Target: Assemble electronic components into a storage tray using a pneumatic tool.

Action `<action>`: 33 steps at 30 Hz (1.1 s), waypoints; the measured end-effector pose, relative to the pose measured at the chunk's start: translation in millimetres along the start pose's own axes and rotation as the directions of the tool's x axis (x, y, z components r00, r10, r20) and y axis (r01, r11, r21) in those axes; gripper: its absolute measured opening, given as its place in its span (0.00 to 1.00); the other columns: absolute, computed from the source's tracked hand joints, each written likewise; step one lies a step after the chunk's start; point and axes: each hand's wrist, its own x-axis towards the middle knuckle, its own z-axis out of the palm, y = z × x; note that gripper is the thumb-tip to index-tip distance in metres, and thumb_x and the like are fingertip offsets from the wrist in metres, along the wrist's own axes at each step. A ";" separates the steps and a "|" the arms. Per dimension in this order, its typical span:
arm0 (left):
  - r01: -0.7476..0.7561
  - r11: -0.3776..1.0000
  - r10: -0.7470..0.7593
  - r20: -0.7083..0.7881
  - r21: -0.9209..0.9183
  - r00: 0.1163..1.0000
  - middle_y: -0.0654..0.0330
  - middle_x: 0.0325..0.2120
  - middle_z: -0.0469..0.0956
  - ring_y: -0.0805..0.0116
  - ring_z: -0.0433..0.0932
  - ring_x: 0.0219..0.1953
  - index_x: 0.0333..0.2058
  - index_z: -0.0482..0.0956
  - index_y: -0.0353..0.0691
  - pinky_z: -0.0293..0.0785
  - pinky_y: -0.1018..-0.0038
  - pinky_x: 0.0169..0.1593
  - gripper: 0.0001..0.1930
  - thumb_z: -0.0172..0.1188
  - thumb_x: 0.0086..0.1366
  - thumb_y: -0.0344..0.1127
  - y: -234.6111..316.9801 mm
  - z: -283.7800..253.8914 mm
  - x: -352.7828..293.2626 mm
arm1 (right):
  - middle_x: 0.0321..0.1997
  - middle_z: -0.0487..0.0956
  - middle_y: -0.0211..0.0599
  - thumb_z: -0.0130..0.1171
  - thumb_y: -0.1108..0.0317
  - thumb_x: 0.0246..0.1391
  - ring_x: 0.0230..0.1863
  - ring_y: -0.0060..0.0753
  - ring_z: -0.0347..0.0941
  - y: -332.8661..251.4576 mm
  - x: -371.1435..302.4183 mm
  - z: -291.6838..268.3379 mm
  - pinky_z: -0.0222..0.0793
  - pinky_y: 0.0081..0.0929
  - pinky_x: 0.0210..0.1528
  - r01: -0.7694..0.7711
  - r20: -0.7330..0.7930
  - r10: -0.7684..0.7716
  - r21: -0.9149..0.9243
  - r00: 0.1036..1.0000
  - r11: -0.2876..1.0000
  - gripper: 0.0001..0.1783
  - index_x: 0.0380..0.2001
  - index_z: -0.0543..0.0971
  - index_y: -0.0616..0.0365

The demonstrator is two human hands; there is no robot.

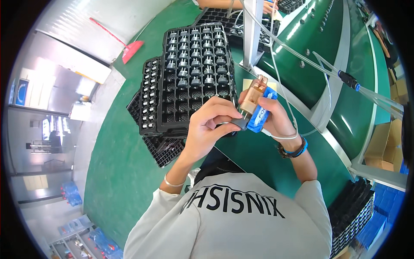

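In front of my chest, my left hand [209,123] pinches a small black plug [239,124] between thumb and fingertips. Its metal pins point at a tan, partly see-through socket block [251,102]; I cannot tell whether they are inside it. Blue tape [260,114] with print wraps one side of that block. My right hand [278,117] grips the block, thumb over the tape, and a thin white cable [278,137] runs by the wrist. Left of the hands lies a black compartment tray [177,118], its far rows filled with several upright pronged plugs, its nearer cells without them.
More black trays [148,97] lie under and beside the large one. A white metal post [253,36] stands beyond my hands, next to a green conveyor belt [332,52] carrying small parts. Air tubes with a black fitting [348,80] cross at right. Another person's hand [270,7] is at the top.
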 end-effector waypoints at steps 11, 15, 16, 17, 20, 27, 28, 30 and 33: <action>-0.105 0.988 0.107 -0.013 0.118 0.994 0.56 0.36 0.65 0.67 0.71 0.39 0.34 0.73 0.32 0.75 0.75 0.41 0.15 0.60 0.46 0.15 -10.6 13.8 -14.2 | 0.40 0.72 0.36 0.49 0.52 0.51 0.40 0.23 0.70 6.6 -12.0 4.7 0.68 0.19 0.41 0.055 -0.016 -0.055 0.001 0.998 0.998 0.25 0.44 0.67 0.63; -0.043 0.998 0.044 -0.005 0.054 0.999 0.56 0.36 0.65 0.66 0.71 0.40 0.35 0.72 0.31 0.73 0.74 0.44 0.14 0.59 0.47 0.15 -12.5 11.3 -10.0 | 0.40 0.71 0.35 0.50 0.52 0.51 0.40 0.22 0.69 11.7 -12.3 -4.6 0.67 0.20 0.42 0.027 -0.030 -0.030 -0.091 0.999 0.995 0.25 0.44 0.67 0.63; -0.044 0.998 0.044 -0.006 0.055 0.999 0.56 0.36 0.65 0.66 0.71 0.40 0.35 0.72 0.31 0.73 0.74 0.44 0.14 0.59 0.47 0.15 -14.0 10.9 -11.0 | 0.40 0.71 0.35 0.49 0.52 0.51 0.40 0.22 0.69 15.3 -12.5 -1.6 0.66 0.20 0.42 0.043 -0.025 -0.045 -0.048 0.999 0.998 0.25 0.43 0.67 0.63; -0.063 0.996 0.063 -0.003 0.059 0.998 0.56 0.37 0.66 0.67 0.71 0.41 0.35 0.72 0.32 0.73 0.74 0.45 0.15 0.60 0.47 0.16 -15.8 10.6 -12.1 | 0.40 0.71 0.35 0.49 0.52 0.51 0.40 0.22 0.69 16.4 -12.6 -1.1 0.66 0.20 0.42 0.043 -0.022 -0.044 -0.047 0.999 0.998 0.25 0.43 0.67 0.63; -0.089 0.984 0.093 -0.018 0.154 0.996 0.57 0.38 0.66 0.68 0.71 0.41 0.37 0.72 0.33 0.72 0.74 0.45 0.16 0.61 0.47 0.16 -12.5 10.2 -14.3 | 0.41 0.70 0.36 0.50 0.52 0.50 0.42 0.25 0.69 19.5 -9.5 -0.3 0.66 0.21 0.44 0.060 0.010 -0.060 -0.017 0.998 0.998 0.26 0.45 0.66 0.61; 0.005 0.503 0.260 -0.157 0.864 0.953 0.57 0.34 0.73 0.61 0.72 0.39 0.36 0.75 0.38 0.67 0.71 0.44 0.10 0.58 0.52 0.26 8.6 -70.8 30.4 | 0.43 0.71 0.35 0.51 0.67 0.53 0.44 0.23 0.68 24.3 25.5 -107.4 0.66 0.21 0.46 0.192 -0.270 -0.327 -0.427 0.906 0.884 0.18 0.46 0.68 0.64; 0.044 0.341 0.271 -0.142 0.939 0.952 0.57 0.35 0.73 0.60 0.70 0.41 0.36 0.75 0.38 0.64 0.70 0.47 0.10 0.57 0.52 0.26 8.5 -92.8 35.9 | 0.43 0.71 0.35 0.51 0.68 0.53 0.43 0.22 0.68 29.8 34.8 -124.3 0.65 0.21 0.45 0.252 -0.186 -0.414 -0.556 0.891 0.792 0.19 0.46 0.67 0.66; 0.040 0.123 0.244 -0.069 0.992 0.967 0.58 0.38 0.72 0.59 0.69 0.42 0.37 0.76 0.41 0.65 0.68 0.48 0.12 0.58 0.51 0.26 4.0 -125.3 48.8 | 0.39 0.72 0.31 0.52 0.69 0.52 0.36 0.22 0.68 47.9 51.2 -162.8 0.66 0.19 0.40 0.318 0.030 -0.623 -0.878 0.781 0.357 0.20 0.47 0.67 0.68; 0.023 0.031 0.167 -0.028 0.999 0.986 0.58 0.36 0.72 0.58 0.68 0.41 0.36 0.76 0.41 0.65 0.66 0.47 0.12 0.58 0.50 0.26 -2.2 -154.7 57.1 | 0.26 0.73 0.39 0.56 0.66 0.49 0.25 0.27 0.69 40.2 49.0 -117.3 0.67 0.24 0.31 0.043 -0.132 -0.516 -0.949 0.846 0.313 0.21 0.45 0.68 0.65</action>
